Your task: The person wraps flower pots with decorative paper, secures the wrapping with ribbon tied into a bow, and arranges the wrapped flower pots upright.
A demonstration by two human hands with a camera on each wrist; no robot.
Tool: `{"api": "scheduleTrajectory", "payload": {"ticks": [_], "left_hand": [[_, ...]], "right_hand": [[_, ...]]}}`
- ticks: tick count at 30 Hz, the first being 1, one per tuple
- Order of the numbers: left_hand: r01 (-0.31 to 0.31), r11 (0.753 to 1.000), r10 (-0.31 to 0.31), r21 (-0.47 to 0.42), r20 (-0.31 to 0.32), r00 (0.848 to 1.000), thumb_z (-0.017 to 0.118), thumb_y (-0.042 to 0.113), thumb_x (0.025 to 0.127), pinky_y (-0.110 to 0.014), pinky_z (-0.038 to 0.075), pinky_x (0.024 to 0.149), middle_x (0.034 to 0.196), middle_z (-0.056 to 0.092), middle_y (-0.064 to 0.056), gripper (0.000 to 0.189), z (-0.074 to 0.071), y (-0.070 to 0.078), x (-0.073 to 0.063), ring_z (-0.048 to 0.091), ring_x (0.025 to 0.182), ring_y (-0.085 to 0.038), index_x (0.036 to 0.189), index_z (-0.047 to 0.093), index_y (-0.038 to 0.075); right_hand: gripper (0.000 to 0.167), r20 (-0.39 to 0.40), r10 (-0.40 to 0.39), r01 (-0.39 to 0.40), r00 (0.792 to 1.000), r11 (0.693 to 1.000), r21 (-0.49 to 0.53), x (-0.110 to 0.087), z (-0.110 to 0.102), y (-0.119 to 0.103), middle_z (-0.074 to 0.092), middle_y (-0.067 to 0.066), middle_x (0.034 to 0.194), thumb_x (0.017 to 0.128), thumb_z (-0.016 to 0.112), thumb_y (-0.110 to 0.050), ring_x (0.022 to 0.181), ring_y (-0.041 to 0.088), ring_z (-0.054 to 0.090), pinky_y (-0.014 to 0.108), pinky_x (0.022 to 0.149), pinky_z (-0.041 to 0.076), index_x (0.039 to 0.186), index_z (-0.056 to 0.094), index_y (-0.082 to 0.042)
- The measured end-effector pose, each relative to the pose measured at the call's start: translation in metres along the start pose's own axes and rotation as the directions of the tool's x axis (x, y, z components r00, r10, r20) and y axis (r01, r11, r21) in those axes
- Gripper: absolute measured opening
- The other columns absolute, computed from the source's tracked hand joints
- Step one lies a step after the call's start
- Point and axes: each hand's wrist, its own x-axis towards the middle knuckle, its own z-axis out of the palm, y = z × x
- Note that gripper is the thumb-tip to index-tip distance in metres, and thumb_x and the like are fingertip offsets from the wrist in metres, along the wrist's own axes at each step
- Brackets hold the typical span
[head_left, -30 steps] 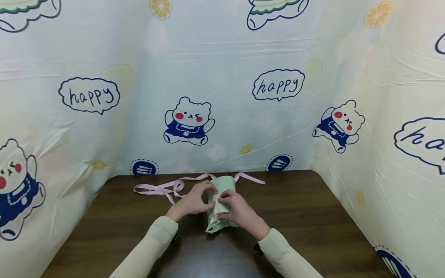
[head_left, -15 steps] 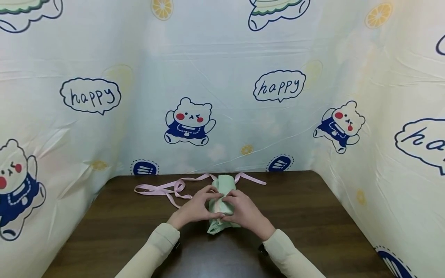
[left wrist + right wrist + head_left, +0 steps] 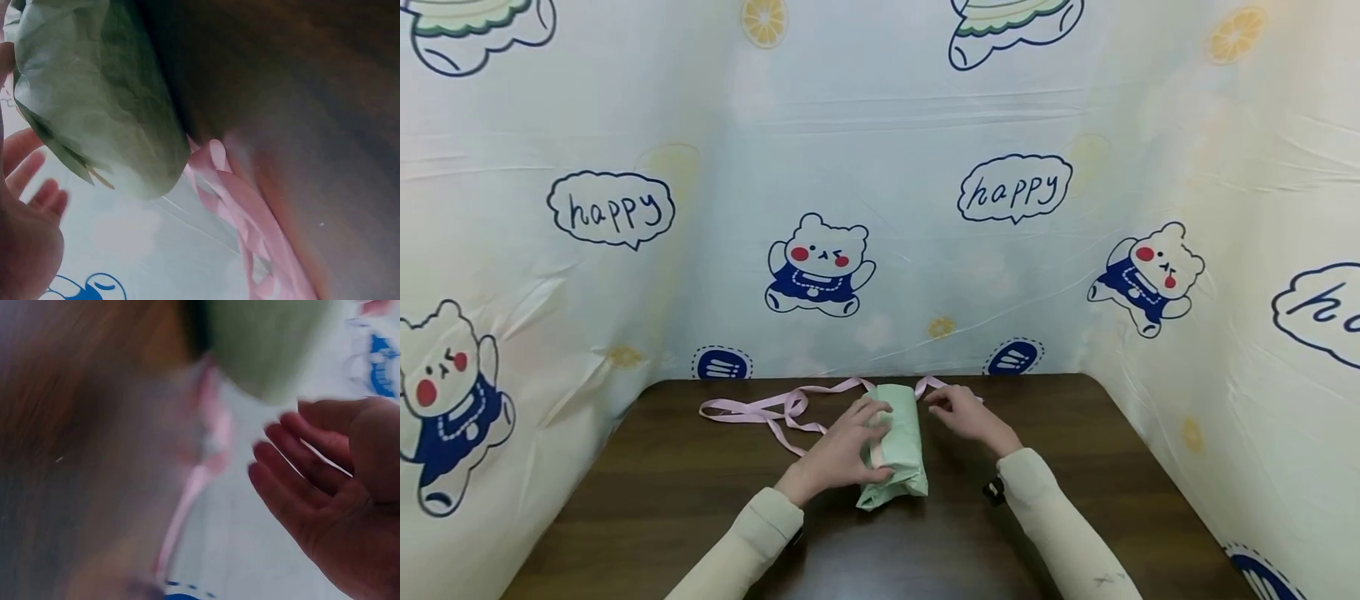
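Note:
A parcel wrapped in pale green paper [image 3: 904, 442] lies lengthwise on the table, its near end folded and creased. My left hand [image 3: 848, 446] is at its left side, with the thumb near the front end and the fingers spread over the top. Some of those fingers [image 3: 53, 197] show loosely bent beside the wrap in the left wrist view. To the right of the parcel, my right hand [image 3: 966, 414] holds nothing, its fingers loosely bent. A pink ribbon [image 3: 752, 408] runs behind the parcel; its short right end [image 3: 927, 383] is close to my right fingertips.
The dark wooden table [image 3: 700, 517] ends at a printed curtain [image 3: 910, 275], which encloses the back and both sides. Most of the ribbon lies in loose loops on the left of the table.
My right hand has left the parcel's top and moved right, toward the ribbon's right end. My left hand stays at the parcel, its fingers more spread. The view has shifted slightly.

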Motion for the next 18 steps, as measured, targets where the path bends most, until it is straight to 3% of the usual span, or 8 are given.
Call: {"api": "scheduleTrajectory", "payload": {"ticks": [3, 6, 9, 12, 15, 18], "left_hand": [[-0.043, 0.999, 0.043, -0.005, 0.038, 0.998, 0.083, 0.042, 0.082, -0.036, 0.047, 0.107, 0.141, 0.059, -0.002, 0.062, 0.001, 0.005, 0.003, 0.055, 0.131, -0.021, 0.130, 0.069, 0.005], [-0.041, 0.998, 0.044, -0.039, 0.067, 0.997, 0.083, 0.039, 0.082, -0.032, 0.052, 0.101, 0.139, 0.063, -0.003, 0.061, 0.001, 0.009, 0.005, 0.063, 0.123, -0.019, 0.130, 0.068, 0.004], [-0.037, 0.998, 0.041, -0.056, 0.073, 0.996, 0.083, 0.038, 0.082, -0.032, 0.052, 0.101, 0.139, 0.064, -0.005, 0.063, 0.000, 0.012, 0.008, 0.063, 0.125, -0.020, 0.132, 0.067, 0.004], [-0.042, 0.998, 0.046, -0.055, 0.076, 0.996, 0.082, 0.038, 0.083, -0.033, 0.052, 0.102, 0.140, 0.063, -0.008, 0.064, 0.001, 0.012, 0.008, 0.062, 0.127, -0.022, 0.134, 0.065, 0.003], [-0.043, 0.998, 0.047, -0.050, 0.072, 0.996, 0.082, 0.037, 0.084, -0.035, 0.051, 0.103, 0.141, 0.062, -0.009, 0.065, 0.000, 0.011, 0.007, 0.061, 0.128, -0.022, 0.136, 0.064, 0.003], [-0.036, 0.997, 0.040, -0.065, 0.061, 0.997, 0.082, 0.035, 0.084, -0.037, 0.051, 0.104, 0.141, 0.063, -0.008, 0.062, -0.003, 0.010, 0.006, 0.060, 0.130, -0.023, 0.137, 0.065, 0.007]], "right_hand": [[0.023, -0.015, -0.006, 0.006, 1.000, 0.999, -0.045, 0.013, 0.013, 0.017, 0.069, 0.020, 0.120, 0.097, 0.060, 0.003, 0.111, 0.034, 0.066, 0.050, 0.094, 0.054, 0.119, 0.068, 0.005], [0.023, -0.003, -0.057, 0.057, 0.998, 0.998, -0.036, 0.021, 0.026, 0.029, 0.063, 0.026, 0.128, 0.095, 0.057, 0.009, 0.125, 0.043, 0.057, 0.056, 0.103, 0.047, 0.117, 0.066, 0.007], [0.026, 0.022, -0.118, 0.119, 0.993, 0.992, -0.048, 0.024, 0.032, 0.037, 0.066, 0.025, 0.120, 0.092, 0.054, 0.014, 0.117, 0.042, 0.061, 0.054, 0.098, 0.050, 0.112, 0.068, 0.006], [0.027, 0.044, -0.130, 0.134, 0.991, 0.984, -0.119, 0.021, 0.029, 0.040, 0.071, 0.022, 0.104, 0.088, 0.053, 0.017, 0.099, 0.037, 0.067, 0.049, 0.087, 0.055, 0.106, 0.072, 0.008], [0.027, 0.056, -0.033, 0.045, 0.998, 0.972, -0.230, 0.016, 0.017, 0.044, 0.072, 0.023, 0.102, 0.087, 0.053, 0.017, 0.099, 0.037, 0.068, 0.048, 0.086, 0.056, 0.105, 0.073, 0.011], [0.021, 0.071, 0.180, -0.147, 0.981, 0.933, -0.327, 0.002, -0.004, 0.052, 0.068, 0.023, 0.103, 0.087, 0.054, 0.012, 0.098, 0.036, 0.065, 0.048, 0.087, 0.055, 0.101, 0.069, 0.011]]}}
